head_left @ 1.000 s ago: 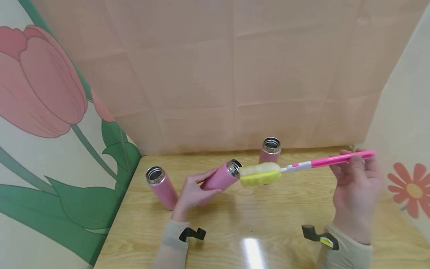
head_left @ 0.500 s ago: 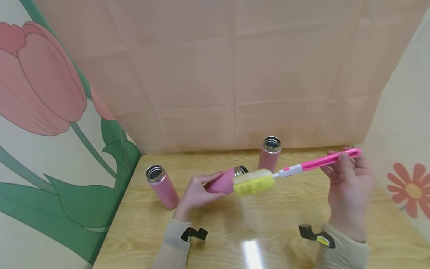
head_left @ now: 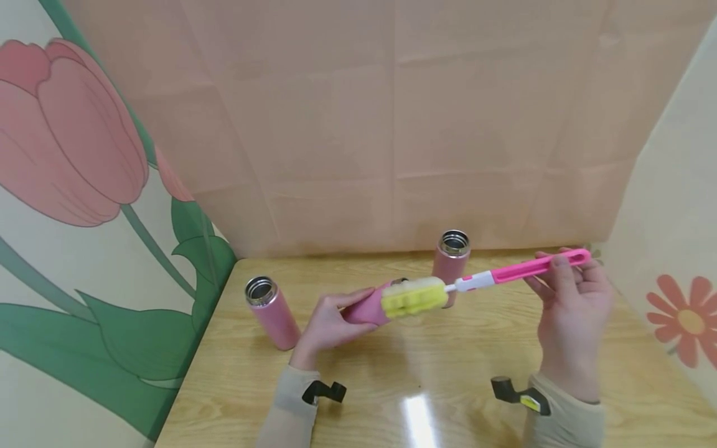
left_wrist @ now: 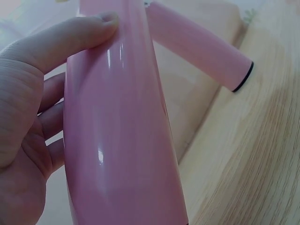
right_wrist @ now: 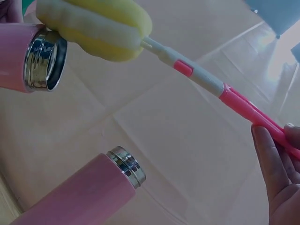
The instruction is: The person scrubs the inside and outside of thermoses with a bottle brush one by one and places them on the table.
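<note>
My left hand [head_left: 330,323] grips a pink bottle [left_wrist: 117,131] around its body, thumb on one side and fingers behind. The bottle tilts to the right, and its open steel mouth [right_wrist: 47,60] shows in the right wrist view. My right hand [head_left: 574,311] pinches the pink handle of a bottle brush [head_left: 521,270]. The brush's yellow and white sponge head [head_left: 414,297] lies alongside the bottle's neck and upper body, outside the mouth, and covers much of the neck in the head view.
A second pink bottle [head_left: 278,320] stands uncapped at the left of the wooden table [head_left: 224,398]. Another pink bottle [head_left: 448,264] stands uncapped at the back, behind the brush. A beige cloth [head_left: 392,124] hangs along the table's back edge.
My right hand has moved left with the brush, so the sponge head has slid from in front of the mouth to over the neck. The held bottle has tipped further toward level.
</note>
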A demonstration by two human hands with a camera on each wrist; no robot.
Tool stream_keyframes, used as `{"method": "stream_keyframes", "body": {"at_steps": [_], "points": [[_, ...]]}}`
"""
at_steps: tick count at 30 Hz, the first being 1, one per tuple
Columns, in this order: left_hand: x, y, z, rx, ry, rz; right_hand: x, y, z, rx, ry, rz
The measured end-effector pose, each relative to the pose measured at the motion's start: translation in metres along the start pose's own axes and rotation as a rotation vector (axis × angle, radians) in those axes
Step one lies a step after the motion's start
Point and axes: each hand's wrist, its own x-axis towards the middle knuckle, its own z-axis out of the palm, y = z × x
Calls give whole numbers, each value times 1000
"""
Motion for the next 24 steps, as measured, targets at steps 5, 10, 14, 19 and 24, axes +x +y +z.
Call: {"method": "stream_keyframes", "body": {"at_steps": [5, 10, 14, 19, 24], "points": [[0, 0, 1, -2, -3, 2, 0, 5, 2, 51, -12, -20], [0, 0, 2, 7, 7, -1, 0, 9, 4, 74, -8, -33], [0, 0, 2, 19, 3, 6, 1, 12, 4, 61, 10, -47], [1, -2, 2, 20, -3, 34, 1, 15, 4, 63, 38, -52], [0, -2, 3, 9, -4, 47, 1, 17, 6, 31, 39, -81]]}}
